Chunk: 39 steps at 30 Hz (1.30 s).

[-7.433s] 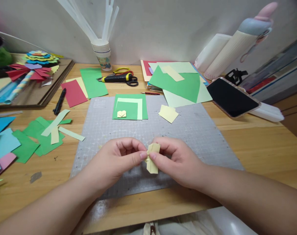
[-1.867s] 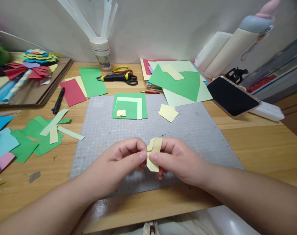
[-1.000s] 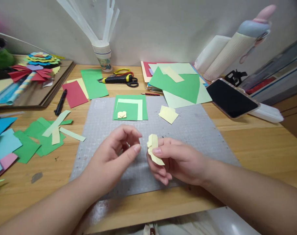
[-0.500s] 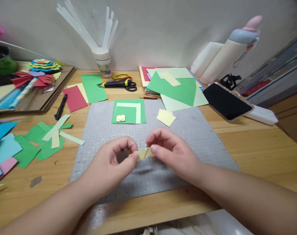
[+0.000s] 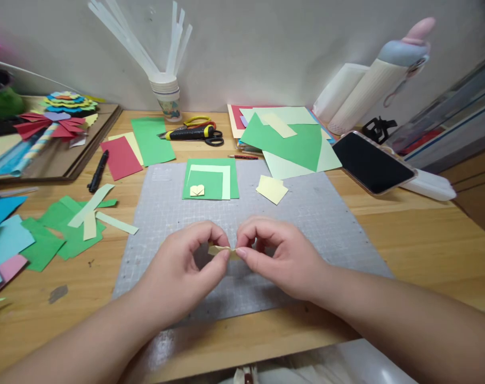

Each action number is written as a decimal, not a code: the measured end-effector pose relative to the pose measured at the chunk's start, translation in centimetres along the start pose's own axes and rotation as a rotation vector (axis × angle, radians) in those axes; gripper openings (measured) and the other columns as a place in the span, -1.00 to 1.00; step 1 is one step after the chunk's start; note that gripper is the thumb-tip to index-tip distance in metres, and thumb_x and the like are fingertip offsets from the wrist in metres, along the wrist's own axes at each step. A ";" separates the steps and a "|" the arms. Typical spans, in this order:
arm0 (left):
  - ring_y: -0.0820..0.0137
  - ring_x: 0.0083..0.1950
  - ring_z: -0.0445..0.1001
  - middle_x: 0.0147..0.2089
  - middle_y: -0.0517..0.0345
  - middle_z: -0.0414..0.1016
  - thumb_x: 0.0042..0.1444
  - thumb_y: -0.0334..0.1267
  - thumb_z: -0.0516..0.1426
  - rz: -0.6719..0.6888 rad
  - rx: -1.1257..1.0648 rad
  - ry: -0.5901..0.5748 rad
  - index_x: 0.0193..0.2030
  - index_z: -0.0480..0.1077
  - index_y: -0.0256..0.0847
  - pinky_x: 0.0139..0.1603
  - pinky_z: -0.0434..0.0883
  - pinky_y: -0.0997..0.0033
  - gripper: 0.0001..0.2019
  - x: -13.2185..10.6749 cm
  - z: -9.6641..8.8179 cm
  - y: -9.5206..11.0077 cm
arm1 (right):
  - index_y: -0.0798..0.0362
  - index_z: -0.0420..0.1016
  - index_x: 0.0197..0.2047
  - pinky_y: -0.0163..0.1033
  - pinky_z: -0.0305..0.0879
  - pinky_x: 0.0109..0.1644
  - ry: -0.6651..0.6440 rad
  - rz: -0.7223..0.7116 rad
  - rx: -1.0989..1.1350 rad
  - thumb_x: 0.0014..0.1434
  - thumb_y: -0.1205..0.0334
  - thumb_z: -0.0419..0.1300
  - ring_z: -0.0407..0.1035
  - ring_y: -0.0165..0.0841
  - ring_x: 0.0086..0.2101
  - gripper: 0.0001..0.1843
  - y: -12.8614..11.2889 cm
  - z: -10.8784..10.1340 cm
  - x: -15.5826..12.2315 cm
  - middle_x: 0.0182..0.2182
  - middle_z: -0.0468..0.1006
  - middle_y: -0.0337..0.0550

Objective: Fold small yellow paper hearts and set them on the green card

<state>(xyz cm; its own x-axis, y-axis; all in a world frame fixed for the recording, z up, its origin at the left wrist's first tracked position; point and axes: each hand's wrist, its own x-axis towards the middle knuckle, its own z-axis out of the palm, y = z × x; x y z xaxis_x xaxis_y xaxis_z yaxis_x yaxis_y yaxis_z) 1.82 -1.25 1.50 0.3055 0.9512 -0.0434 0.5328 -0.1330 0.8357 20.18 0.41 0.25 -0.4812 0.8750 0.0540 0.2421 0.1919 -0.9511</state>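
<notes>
A small folded piece of pale yellow paper [image 5: 217,249] is held up over the grey cutting mat [image 5: 162,213], mostly covered by fingers. My left hand [image 5: 190,256] pinches it between thumb and forefinger. From the other side, my right hand [image 5: 278,256] pinches it the same way, the two thumb tips close together. Beyond the hands, a small folded yellow paper heart [image 5: 196,190] lies on stacked green squares [image 5: 211,181]. Pale yellow paper squares [image 5: 272,190] rest on the mat to the right of that stack.
Green paper scraps [image 5: 42,245] and pale strips [image 5: 91,205] lie left of the mat. Behind it are a black pen [image 5: 98,172], pliers [image 5: 190,133], a paper cup with straws [image 5: 168,101] and coloured sheets [image 5: 290,141]. A phone [image 5: 376,161] leans at right.
My hands have come closer together along the folded paper, and less of it shows between the thumbs. The paper has turned more edge-on. The view has shifted slightly.
</notes>
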 end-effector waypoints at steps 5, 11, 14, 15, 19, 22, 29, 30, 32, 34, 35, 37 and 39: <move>0.45 -0.31 0.34 -0.36 0.28 0.38 0.17 -0.30 0.06 0.073 -0.031 -0.010 -0.34 0.33 -0.15 -0.30 0.30 0.46 -0.92 0.1 -0.1 -0.2 | 0.07 0.35 -0.44 -0.33 0.17 -0.41 0.014 0.055 0.040 0.09 0.39 0.15 0.25 -0.46 -0.44 -0.91 -0.2 -0.1 -0.2 -0.46 0.38 -0.28; 0.46 -0.35 0.33 -0.41 0.28 0.36 0.18 -0.34 0.05 0.110 -0.057 -0.062 -0.42 0.30 -0.17 -0.34 0.27 0.47 -0.86 -0.2 -0.2 0.0 | 0.07 0.33 -0.44 -0.33 0.15 -0.40 -0.044 0.085 0.096 0.08 0.39 0.13 0.21 -0.47 -0.46 -0.91 0.0 0.1 -0.2 -0.48 0.34 -0.30; 0.46 -0.36 0.32 -0.41 0.27 0.36 0.17 -0.34 0.04 0.087 -0.081 -0.065 -0.43 0.29 -0.17 -0.36 0.26 0.47 -0.86 -0.2 -0.2 0.1 | 0.06 0.30 -0.44 -0.32 0.16 -0.38 -0.070 0.087 0.146 0.10 0.38 0.11 0.19 -0.47 -0.45 -0.90 -0.1 0.1 -0.3 -0.47 0.32 -0.30; 0.45 -0.36 0.32 -0.41 0.27 0.36 0.17 -0.34 0.04 0.072 -0.089 -0.061 -0.42 0.30 -0.17 -0.36 0.25 0.46 -0.86 -0.1 -0.1 0.2 | 0.05 0.29 -0.43 -0.32 0.15 -0.38 -0.073 0.093 0.153 0.11 0.37 0.11 0.19 -0.46 -0.44 -0.90 -0.1 0.1 -0.3 -0.47 0.31 -0.29; 0.43 -0.36 0.32 -0.43 0.26 0.35 0.14 -0.30 0.07 -0.002 -0.130 -0.010 -0.44 0.30 -0.18 -0.35 0.25 0.44 -0.86 0.0 0.1 0.1 | 0.03 0.31 -0.30 -0.32 0.17 -0.38 -0.101 0.156 0.168 0.15 0.25 0.14 0.22 -0.43 -0.41 -0.93 -0.2 0.2 -0.3 -0.42 0.33 -0.27; 0.43 -0.35 0.32 -0.44 0.25 0.35 0.13 -0.27 0.10 -0.066 -0.203 0.010 -0.45 0.32 -0.19 -0.33 0.25 0.44 -0.86 0.0 0.1 0.0 | 0.04 0.31 -0.29 -0.33 0.14 -0.41 -0.125 0.195 0.191 0.15 0.22 0.15 0.18 -0.45 -0.45 -0.90 -0.1 0.3 -0.3 -0.44 0.32 -0.28; 0.46 -0.37 0.29 -0.41 0.24 0.35 0.11 -0.20 0.15 -0.177 -0.464 0.019 -0.37 0.35 -0.20 -0.33 0.28 0.47 -0.87 0.5 0.2 -0.3 | 0.06 0.32 -0.36 -0.35 0.09 -0.47 -0.039 0.268 0.313 0.16 0.15 0.15 0.17 -0.48 -0.52 -0.84 0.1 0.1 -0.1 -0.52 0.30 -0.32; 0.47 -0.38 0.27 -0.42 0.25 0.33 0.11 -0.20 0.15 -0.179 -0.462 0.020 -0.39 0.34 -0.20 -0.34 0.27 0.48 -0.86 0.6 0.2 -0.3 | 0.06 0.32 -0.34 -0.35 0.10 -0.47 -0.028 0.270 0.317 0.15 0.15 0.16 0.19 -0.48 -0.52 -0.84 0.1 0.1 0.0 -0.51 0.31 -0.31; 0.47 -0.39 0.24 -0.44 0.26 0.30 0.12 -0.21 0.14 -0.169 -0.443 0.014 -0.41 0.33 -0.20 -0.36 0.25 0.48 -0.85 0.6 0.2 -0.4 | 0.05 0.33 -0.31 -0.35 0.12 -0.46 -0.012 0.257 0.328 0.13 0.15 0.19 0.21 -0.48 -0.51 -0.84 0.2 0.2 0.1 -0.47 0.34 -0.30; 0.47 -0.40 0.24 -0.44 0.25 0.30 0.12 -0.21 0.14 -0.161 -0.427 0.004 -0.41 0.34 -0.20 -0.37 0.24 0.48 -0.86 0.5 0.2 -0.3 | 0.05 0.35 -0.30 -0.35 0.14 -0.45 -0.005 0.230 0.334 0.12 0.16 0.21 0.22 -0.48 -0.49 -0.84 0.2 0.3 0.1 -0.44 0.36 -0.29; 0.46 -0.39 0.25 -0.44 0.24 0.31 0.12 -0.21 0.14 -0.161 -0.428 -0.001 -0.41 0.34 -0.20 -0.37 0.25 0.47 -0.86 0.4 0.3 -0.3 | 0.05 0.35 -0.31 -0.34 0.14 -0.45 -0.003 0.217 0.335 0.13 0.17 0.21 0.21 -0.48 -0.49 -0.86 0.3 0.3 0.1 -0.44 0.36 -0.29; 0.44 -0.38 0.27 -0.43 0.23 0.33 0.10 -0.20 0.15 -0.172 -0.456 -0.012 -0.40 0.36 -0.19 -0.36 0.27 0.46 -0.86 0.4 0.3 -0.1 | 0.06 0.36 -0.34 -0.34 0.13 -0.45 -0.007 0.205 0.331 0.14 0.19 0.19 0.20 -0.48 -0.49 -0.88 0.3 0.3 0.0 -0.45 0.35 -0.29; 0.44 -0.37 0.30 -0.41 0.22 0.36 0.08 -0.20 0.17 -0.187 -0.516 -0.034 -0.40 0.38 -0.19 -0.33 0.30 0.45 -0.87 0.4 0.2 0.0 | 0.06 0.37 -0.35 -0.34 0.12 -0.45 -0.017 0.202 0.330 0.14 0.21 0.19 0.19 -0.48 -0.49 -0.89 0.2 0.2 -0.1 -0.46 0.34 -0.29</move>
<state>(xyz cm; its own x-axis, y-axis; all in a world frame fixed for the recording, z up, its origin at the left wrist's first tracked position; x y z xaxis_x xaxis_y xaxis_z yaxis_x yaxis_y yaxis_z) 2.10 -0.97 1.39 0.2726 0.9348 -0.2278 0.1272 0.1997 0.9716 20.10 0.25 -0.05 -0.4659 0.8726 -0.1466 0.0509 -0.1389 -0.9890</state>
